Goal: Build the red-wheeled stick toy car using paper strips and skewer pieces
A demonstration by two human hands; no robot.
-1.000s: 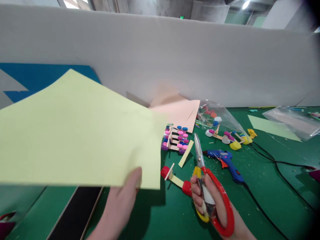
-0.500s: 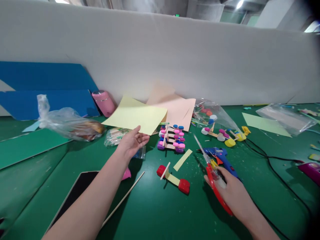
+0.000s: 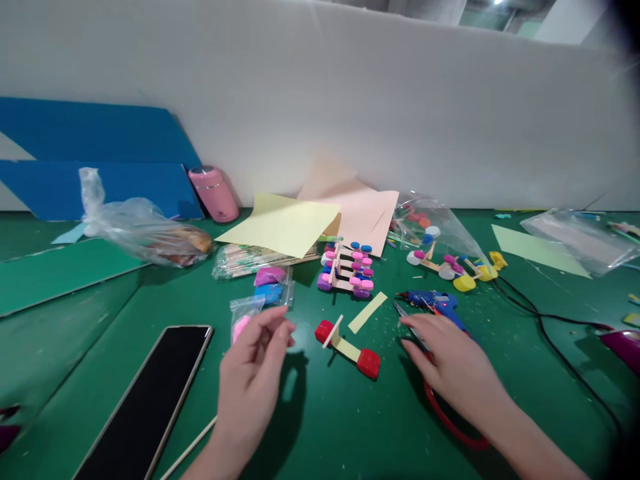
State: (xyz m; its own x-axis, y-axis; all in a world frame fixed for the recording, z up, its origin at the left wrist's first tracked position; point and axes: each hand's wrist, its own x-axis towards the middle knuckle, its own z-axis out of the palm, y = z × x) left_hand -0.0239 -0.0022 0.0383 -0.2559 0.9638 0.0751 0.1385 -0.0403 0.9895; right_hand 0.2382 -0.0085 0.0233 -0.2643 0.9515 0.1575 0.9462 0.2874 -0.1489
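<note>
My left hand (image 3: 255,373) hovers over the table left of a small red-wheeled model, its fingers loosely curled but apart, with nothing visible in them. My right hand (image 3: 447,357) is over red-handled scissors (image 3: 447,423), fingers stretched out and not wrapped round them; it hides their middle. Between the hands lies the model, with red clay-like ends (image 3: 369,364), a pale yellow paper strip (image 3: 346,347) and a short white stick (image 3: 334,331) across it. A loose pale yellow strip (image 3: 368,313) is just behind it. A blue glue gun (image 3: 431,300) lies beyond my right hand.
A phone (image 3: 150,400) and a thin wooden stick (image 3: 190,447) lie at left. Behind are yellow paper (image 3: 283,223), pink paper (image 3: 367,213), stick models with colourful wheels (image 3: 347,270), and a pink flask (image 3: 215,195). A black cable (image 3: 543,333) runs at right.
My left hand has drawn back from the yellow paper toward me. My right hand has lowered the scissors to the table and loosened its fingers from the handles.
</note>
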